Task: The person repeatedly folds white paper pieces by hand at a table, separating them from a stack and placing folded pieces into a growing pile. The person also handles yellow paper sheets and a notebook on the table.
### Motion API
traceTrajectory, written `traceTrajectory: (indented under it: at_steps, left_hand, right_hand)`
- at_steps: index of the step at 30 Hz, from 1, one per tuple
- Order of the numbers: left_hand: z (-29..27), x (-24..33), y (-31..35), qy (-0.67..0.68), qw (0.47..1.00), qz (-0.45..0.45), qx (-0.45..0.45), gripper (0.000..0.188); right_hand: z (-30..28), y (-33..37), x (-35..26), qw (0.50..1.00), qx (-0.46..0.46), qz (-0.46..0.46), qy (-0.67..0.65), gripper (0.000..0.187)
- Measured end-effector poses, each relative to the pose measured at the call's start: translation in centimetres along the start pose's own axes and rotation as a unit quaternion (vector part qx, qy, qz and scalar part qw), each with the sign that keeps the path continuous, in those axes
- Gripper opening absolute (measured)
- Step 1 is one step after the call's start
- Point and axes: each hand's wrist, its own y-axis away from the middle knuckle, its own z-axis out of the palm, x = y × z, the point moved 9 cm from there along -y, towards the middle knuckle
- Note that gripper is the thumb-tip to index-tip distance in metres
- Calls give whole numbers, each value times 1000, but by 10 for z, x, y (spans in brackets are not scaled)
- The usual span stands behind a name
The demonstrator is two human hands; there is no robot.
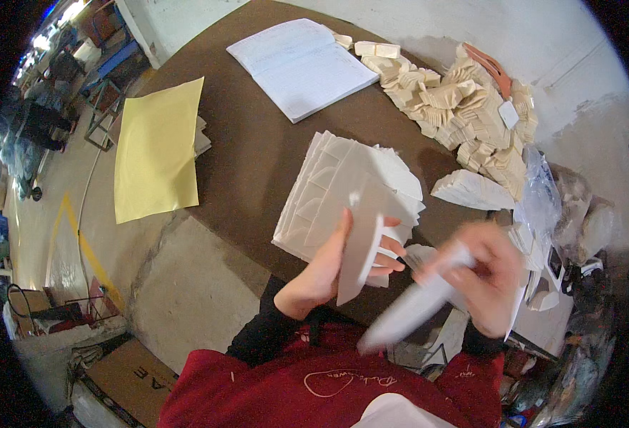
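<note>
And here's the left hand (318,274), raised in front of the body, thumb standing up on one side, fingers reaching across toward the right, a pinch grip between them! Over to its right, just apart, the right hand (487,267), a blur, fingers curled and bent back toward the left, thumb folded in, gripping too. Below the left hand, the left forearm (256,337) slants up and inward; beneath the right, the right forearm (480,344) stands steeper, both dark-sleeved.
</note>
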Motion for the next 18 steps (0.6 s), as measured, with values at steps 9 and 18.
traceTrajectory:
  at_steps: [9,18]
  left_hand:
    - [3,-12,14,24,1000,-18,0,72]
    - [-5,-13,19,1,999,6,32,71]
  right_hand:
    - [60,-41,84,988,-33,129,-82,30]
    - [62,-49,58,985,19,-55,161,36]
